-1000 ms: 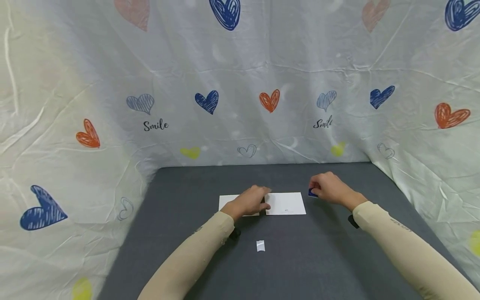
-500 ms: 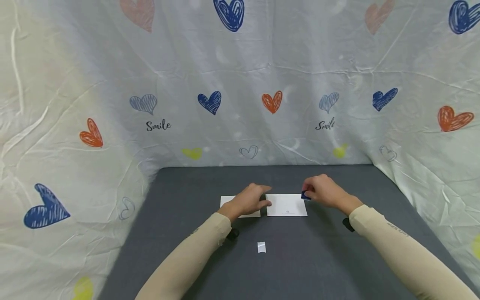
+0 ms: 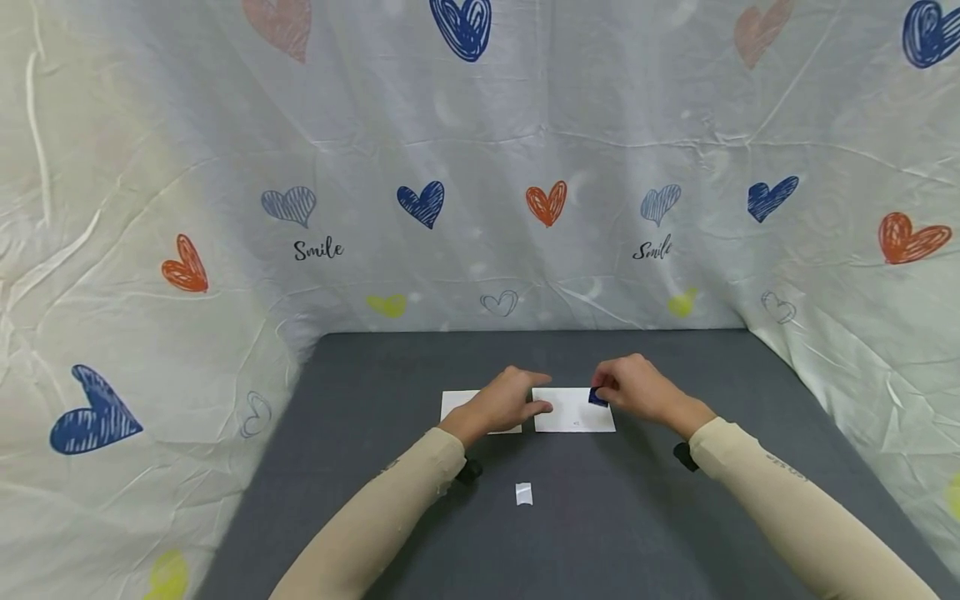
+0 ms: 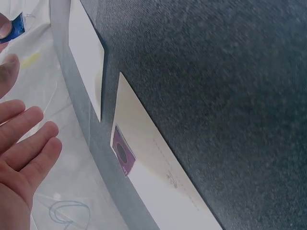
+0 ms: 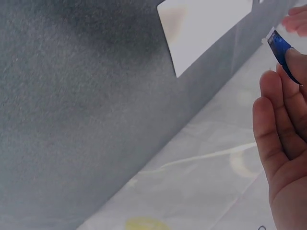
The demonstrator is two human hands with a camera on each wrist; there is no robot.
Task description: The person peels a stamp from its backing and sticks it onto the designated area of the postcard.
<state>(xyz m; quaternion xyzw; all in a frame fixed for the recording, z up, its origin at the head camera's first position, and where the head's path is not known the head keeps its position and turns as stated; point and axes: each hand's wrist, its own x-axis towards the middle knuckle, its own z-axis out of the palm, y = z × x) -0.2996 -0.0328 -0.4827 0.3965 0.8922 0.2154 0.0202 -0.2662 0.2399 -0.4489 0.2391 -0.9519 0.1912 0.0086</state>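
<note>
Between thumb and fingers, my right hand [image 3: 637, 387] pinches a small blue stamp [image 3: 597, 397] over the upper right corner of the right white card [image 3: 566, 417]. The stamp [image 5: 279, 48] bends slightly in the right wrist view. My left hand [image 3: 501, 404] hovers over the left white card [image 3: 459, 402], fingers extended toward the right card and holding nothing. A purple stamp [image 4: 123, 152] with a dark round motif lies at a corner of the left card, as the left wrist view shows; in the head view the hand hides it.
A small whitish scrap [image 3: 523, 494] lies on the dark grey tabletop [image 3: 600, 533] in front of the cards. Behind and along the sides hangs a pale curtain [image 3: 480, 250] printed with hearts.
My right hand has moved left with the blue stamp, from beside the right card to over its upper right corner. The left hand has stayed nearly still.
</note>
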